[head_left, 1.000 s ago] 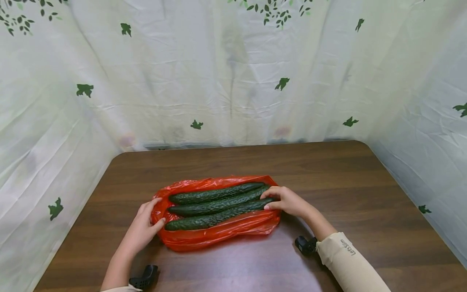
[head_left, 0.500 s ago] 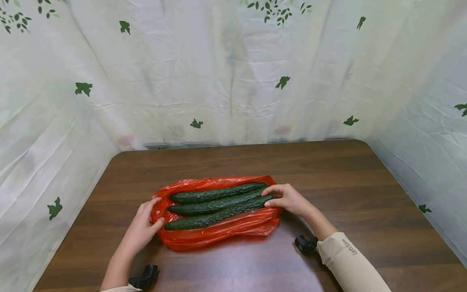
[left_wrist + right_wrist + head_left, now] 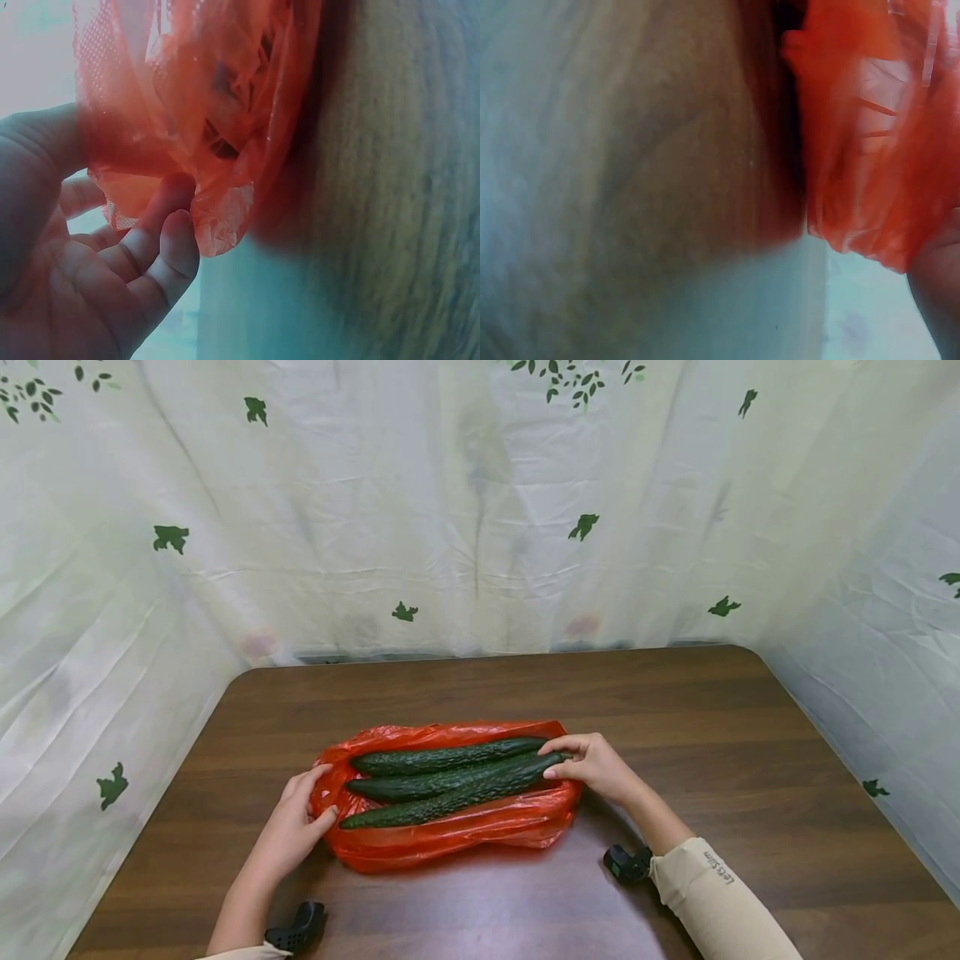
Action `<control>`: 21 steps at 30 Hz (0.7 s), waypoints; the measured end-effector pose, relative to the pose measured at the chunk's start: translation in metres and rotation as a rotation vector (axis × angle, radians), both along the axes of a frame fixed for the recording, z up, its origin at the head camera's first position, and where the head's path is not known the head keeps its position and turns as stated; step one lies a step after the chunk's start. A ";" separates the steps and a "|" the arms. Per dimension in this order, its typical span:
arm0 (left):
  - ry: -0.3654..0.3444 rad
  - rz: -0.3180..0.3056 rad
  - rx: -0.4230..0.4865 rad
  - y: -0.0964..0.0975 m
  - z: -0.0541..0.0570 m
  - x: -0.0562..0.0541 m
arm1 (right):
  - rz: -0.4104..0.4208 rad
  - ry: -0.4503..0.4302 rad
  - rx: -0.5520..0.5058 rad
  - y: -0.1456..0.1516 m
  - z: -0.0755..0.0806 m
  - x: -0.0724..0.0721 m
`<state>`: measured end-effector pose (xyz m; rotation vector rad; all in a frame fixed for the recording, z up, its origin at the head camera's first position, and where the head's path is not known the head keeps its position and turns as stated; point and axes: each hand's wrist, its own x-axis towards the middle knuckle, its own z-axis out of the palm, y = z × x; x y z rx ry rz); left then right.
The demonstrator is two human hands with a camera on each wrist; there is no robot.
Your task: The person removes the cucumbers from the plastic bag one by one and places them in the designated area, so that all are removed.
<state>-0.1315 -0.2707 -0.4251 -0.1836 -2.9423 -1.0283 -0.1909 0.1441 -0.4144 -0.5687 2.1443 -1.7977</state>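
Nearest cucumber (image 3: 453, 800) in the right hand (image 3: 594, 767)

The cucumbers (image 3: 450, 780) are dark green with paler mottling, the bag (image 3: 450, 839) glossy bright red, the table (image 3: 675, 727) brown with streaked wood grain. Clocked from the bag, the curtain (image 3: 360, 543) at twelve is off-white, scattered with dark green shapes (image 3: 583, 527), faint pink smudges (image 3: 582, 627) at one and ten. At four o'clock, the right sleeve (image 3: 727, 910) is beige with dark lettering (image 3: 718, 867); the wrist devices (image 3: 628, 864) at four and eight are black
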 end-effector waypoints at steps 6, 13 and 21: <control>0.003 -0.004 -0.008 0.001 -0.001 -0.001 | 0.038 -0.002 -0.048 0.000 0.001 0.001; -0.001 -0.006 -0.006 0.000 -0.002 0.000 | 0.093 -0.004 -0.016 0.001 0.003 0.002; -0.002 -0.003 -0.007 0.000 -0.004 0.000 | 0.084 -0.032 -0.032 -0.003 0.006 0.003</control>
